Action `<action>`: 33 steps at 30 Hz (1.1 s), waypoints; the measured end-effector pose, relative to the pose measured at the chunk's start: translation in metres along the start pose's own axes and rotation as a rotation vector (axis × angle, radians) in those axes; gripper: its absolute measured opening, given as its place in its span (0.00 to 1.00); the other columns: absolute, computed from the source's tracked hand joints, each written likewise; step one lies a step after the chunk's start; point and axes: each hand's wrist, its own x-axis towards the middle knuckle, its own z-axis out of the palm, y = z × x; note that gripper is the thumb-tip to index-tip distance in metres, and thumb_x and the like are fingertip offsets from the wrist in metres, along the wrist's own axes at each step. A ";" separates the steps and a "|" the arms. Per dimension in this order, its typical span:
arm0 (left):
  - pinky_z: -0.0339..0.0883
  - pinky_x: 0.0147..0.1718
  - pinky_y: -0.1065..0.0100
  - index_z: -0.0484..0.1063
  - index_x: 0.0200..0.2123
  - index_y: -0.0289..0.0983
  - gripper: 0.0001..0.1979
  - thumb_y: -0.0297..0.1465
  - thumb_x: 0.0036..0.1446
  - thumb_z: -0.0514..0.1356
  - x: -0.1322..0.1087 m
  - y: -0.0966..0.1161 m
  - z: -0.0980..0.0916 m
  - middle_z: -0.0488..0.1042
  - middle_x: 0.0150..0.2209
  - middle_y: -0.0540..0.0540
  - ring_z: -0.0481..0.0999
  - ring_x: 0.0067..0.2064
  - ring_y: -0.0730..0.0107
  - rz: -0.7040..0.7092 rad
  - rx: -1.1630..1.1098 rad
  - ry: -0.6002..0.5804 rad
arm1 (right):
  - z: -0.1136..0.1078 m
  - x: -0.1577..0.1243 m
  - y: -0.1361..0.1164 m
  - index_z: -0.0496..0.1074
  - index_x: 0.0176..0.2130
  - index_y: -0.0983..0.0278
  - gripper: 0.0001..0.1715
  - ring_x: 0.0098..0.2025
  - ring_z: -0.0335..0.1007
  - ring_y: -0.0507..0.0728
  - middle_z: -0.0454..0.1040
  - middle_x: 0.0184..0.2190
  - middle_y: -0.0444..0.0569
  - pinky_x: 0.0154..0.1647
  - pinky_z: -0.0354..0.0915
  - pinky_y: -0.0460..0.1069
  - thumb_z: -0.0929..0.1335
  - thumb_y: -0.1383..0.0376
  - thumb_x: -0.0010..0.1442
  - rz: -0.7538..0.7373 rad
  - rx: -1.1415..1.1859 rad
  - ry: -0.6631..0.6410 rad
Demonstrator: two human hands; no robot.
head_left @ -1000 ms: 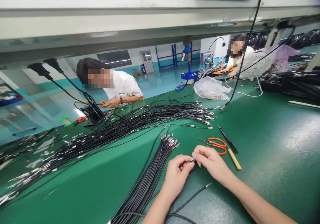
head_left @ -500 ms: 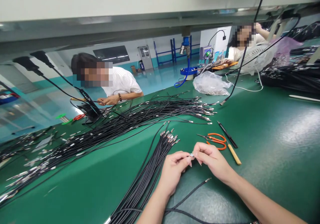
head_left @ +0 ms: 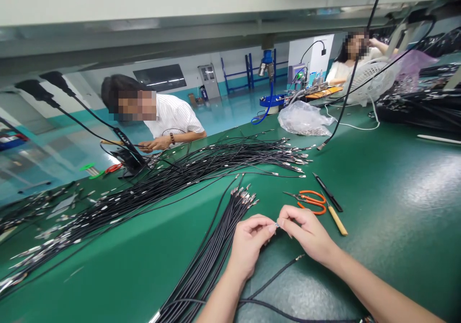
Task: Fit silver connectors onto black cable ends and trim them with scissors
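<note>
My left hand [head_left: 249, 243] and my right hand [head_left: 307, 232] meet fingertip to fingertip over the green table [head_left: 396, 203]. Both pinch a small metal terminal [head_left: 276, 225] between thumbs and forefingers. A loose black wire [head_left: 277, 275] with a bare metal tip lies under my right wrist. Just left of my left hand lies a bundle of black wires [head_left: 216, 251] with metal terminals at its far end.
Orange-handled scissors [head_left: 310, 202], a black tool [head_left: 327, 192] and a wooden-handled tool [head_left: 337, 220] lie beyond my right hand. A long spread of black wires [head_left: 173, 179] crosses the table. A clear plastic bag [head_left: 304, 119] and a fan [head_left: 367, 82] stand farther back. Two other people work opposite.
My hands have stayed together on the terminal and shifted slightly up the picture. The person at the back right has raised an arm to the head.
</note>
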 end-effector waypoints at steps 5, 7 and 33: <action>0.52 0.22 0.73 0.73 0.25 0.31 0.07 0.30 0.48 0.62 0.000 -0.005 -0.002 0.64 0.23 0.50 0.60 0.23 0.79 -0.052 -0.119 -0.040 | 0.001 -0.001 0.001 0.60 0.21 0.64 0.12 0.21 0.52 0.49 0.57 0.16 0.39 0.23 0.50 0.44 0.61 0.66 0.55 0.063 0.137 -0.026; 0.50 0.22 0.74 0.72 0.25 0.30 0.06 0.29 0.48 0.62 0.001 -0.004 -0.002 0.64 0.22 0.50 0.58 0.22 0.80 -0.075 -0.157 -0.054 | 0.001 -0.001 0.002 0.59 0.21 0.64 0.12 0.21 0.52 0.49 0.57 0.16 0.39 0.23 0.50 0.44 0.62 0.66 0.55 0.070 0.163 -0.026; 0.49 0.23 0.77 0.72 0.26 0.31 0.07 0.27 0.43 0.66 0.000 -0.003 -0.002 0.63 0.21 0.53 0.58 0.23 0.82 -0.135 -0.261 -0.053 | 0.002 -0.001 0.003 0.59 0.22 0.64 0.13 0.21 0.51 0.49 0.57 0.17 0.39 0.23 0.50 0.44 0.61 0.65 0.57 0.097 0.201 -0.066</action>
